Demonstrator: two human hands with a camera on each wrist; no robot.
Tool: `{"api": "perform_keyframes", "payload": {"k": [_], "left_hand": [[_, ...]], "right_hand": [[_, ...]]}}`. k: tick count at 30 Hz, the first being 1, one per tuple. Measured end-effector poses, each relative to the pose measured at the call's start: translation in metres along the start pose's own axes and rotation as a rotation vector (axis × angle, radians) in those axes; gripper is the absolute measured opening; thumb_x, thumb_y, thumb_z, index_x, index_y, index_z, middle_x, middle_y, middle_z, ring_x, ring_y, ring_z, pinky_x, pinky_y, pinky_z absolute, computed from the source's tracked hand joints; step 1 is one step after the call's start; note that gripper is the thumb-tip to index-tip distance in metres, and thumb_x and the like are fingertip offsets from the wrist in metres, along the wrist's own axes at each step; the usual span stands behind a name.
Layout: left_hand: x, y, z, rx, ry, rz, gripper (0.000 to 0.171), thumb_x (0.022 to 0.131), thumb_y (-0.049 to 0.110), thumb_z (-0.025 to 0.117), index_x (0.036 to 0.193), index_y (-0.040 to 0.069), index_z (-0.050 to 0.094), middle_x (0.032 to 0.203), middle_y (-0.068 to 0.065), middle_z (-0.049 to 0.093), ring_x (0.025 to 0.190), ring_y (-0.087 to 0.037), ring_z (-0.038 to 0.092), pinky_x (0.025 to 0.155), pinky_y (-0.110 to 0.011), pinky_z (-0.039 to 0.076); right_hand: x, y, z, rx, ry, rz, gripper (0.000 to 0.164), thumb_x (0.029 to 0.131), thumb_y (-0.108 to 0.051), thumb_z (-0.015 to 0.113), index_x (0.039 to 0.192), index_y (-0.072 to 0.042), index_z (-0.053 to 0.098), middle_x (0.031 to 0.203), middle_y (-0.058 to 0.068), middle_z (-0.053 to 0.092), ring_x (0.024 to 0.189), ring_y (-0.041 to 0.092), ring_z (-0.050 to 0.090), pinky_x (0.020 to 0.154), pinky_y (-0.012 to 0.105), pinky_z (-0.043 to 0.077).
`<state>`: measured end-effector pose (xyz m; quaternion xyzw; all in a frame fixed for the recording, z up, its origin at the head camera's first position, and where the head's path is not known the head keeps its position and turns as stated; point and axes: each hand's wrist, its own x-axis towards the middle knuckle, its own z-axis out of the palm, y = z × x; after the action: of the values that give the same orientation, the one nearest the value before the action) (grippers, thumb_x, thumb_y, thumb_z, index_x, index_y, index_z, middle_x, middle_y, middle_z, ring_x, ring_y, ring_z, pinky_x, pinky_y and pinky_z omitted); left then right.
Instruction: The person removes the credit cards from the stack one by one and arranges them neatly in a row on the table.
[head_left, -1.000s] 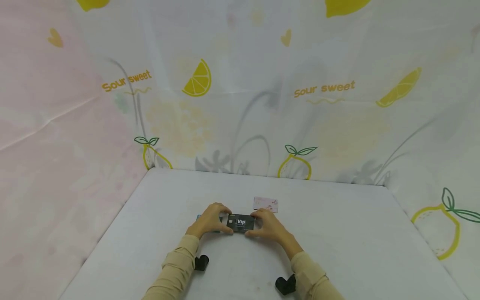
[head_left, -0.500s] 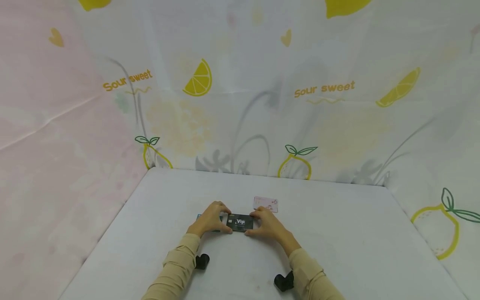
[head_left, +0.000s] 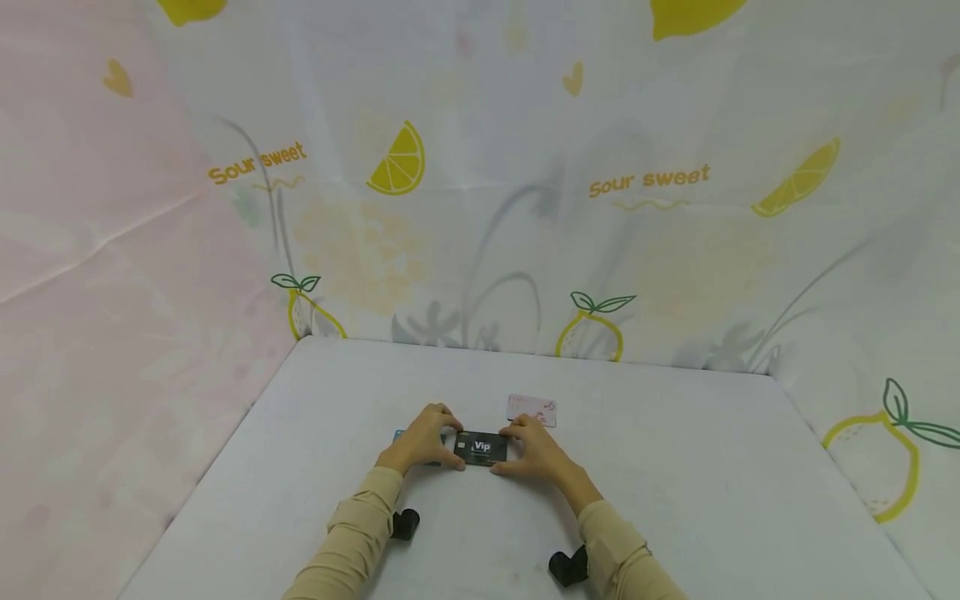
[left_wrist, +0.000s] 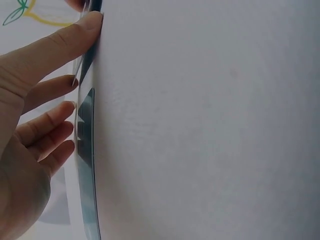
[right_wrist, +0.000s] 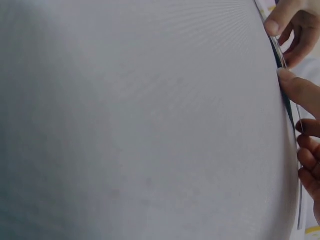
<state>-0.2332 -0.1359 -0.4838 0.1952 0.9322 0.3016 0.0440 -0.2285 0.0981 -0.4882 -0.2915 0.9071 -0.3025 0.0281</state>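
A black card with "Vip" printed on it (head_left: 481,448) lies level at the middle of the white table. At its left end my left hand (head_left: 422,440) grips it by the corners, thumb on the near one and index finger on the far one. My right hand (head_left: 542,452) holds the right end likewise. Partly covered by the left hand is a blue card (head_left: 399,434); the left wrist view gives this card (left_wrist: 87,175) almost edge-on, below the loosely bent other fingers. Just beyond the right hand lies a pale pink card (head_left: 529,406), its lower edge partly hidden.
The white table (head_left: 675,467) ends at a lemon-printed cloth (head_left: 480,250) behind and at the sides. Black devices are worn at the left wrist (head_left: 406,525) and the right wrist (head_left: 568,567), near the beige sleeves.
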Motion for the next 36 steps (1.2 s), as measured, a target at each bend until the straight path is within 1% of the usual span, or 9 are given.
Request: {"api": "perform_keyframes", "payload": {"k": [6, 18, 27, 36], "left_hand": [[0.0005, -0.0001, 0.0002, 0.01, 0.002, 0.002, 0.054, 0.059, 0.029, 0.089, 0.103, 0.004, 0.07, 0.11, -0.011, 0.057, 0.113, -0.032, 0.048, 0.098, -0.045, 0.041], [-0.0005, 0.003, -0.0023, -0.001, 0.004, 0.003, 0.053, 0.059, 0.026, 0.09, 0.102, 0.004, 0.068, 0.111, -0.013, 0.056, 0.115, -0.034, 0.046, 0.099, -0.047, 0.039], [-0.0023, 0.0033, -0.0008, -0.011, 0.012, -0.006, 0.055, 0.059, 0.025, 0.09, 0.104, 0.003, 0.067, 0.111, -0.011, 0.056, 0.116, -0.033, 0.046, 0.1, -0.047, 0.039], [-0.0023, 0.0029, -0.0002, -0.013, 0.019, 0.013, 0.054, 0.058, 0.025, 0.09, 0.102, 0.003, 0.068, 0.108, -0.01, 0.056, 0.113, -0.032, 0.048, 0.098, -0.046, 0.04]], "right_hand": [[-0.0008, 0.0006, 0.0001, 0.015, 0.005, -0.011, 0.055, 0.072, -0.033, 0.081, 0.114, -0.001, 0.064, 0.109, 0.012, 0.055, 0.102, 0.026, 0.051, 0.091, 0.047, 0.043], [-0.001, 0.0026, 0.0016, -0.008, 0.004, -0.015, 0.057, 0.072, -0.034, 0.08, 0.115, -0.001, 0.064, 0.107, 0.01, 0.053, 0.1, 0.023, 0.049, 0.089, 0.046, 0.043], [-0.0026, 0.0034, 0.0032, 0.007, 0.017, -0.022, 0.057, 0.073, -0.034, 0.08, 0.116, 0.0, 0.064, 0.111, 0.012, 0.054, 0.104, 0.027, 0.049, 0.091, 0.047, 0.042], [-0.003, 0.0041, 0.0049, 0.018, 0.032, -0.02, 0.055, 0.074, -0.031, 0.08, 0.115, 0.001, 0.064, 0.111, 0.013, 0.054, 0.104, 0.027, 0.049, 0.092, 0.047, 0.042]]}}
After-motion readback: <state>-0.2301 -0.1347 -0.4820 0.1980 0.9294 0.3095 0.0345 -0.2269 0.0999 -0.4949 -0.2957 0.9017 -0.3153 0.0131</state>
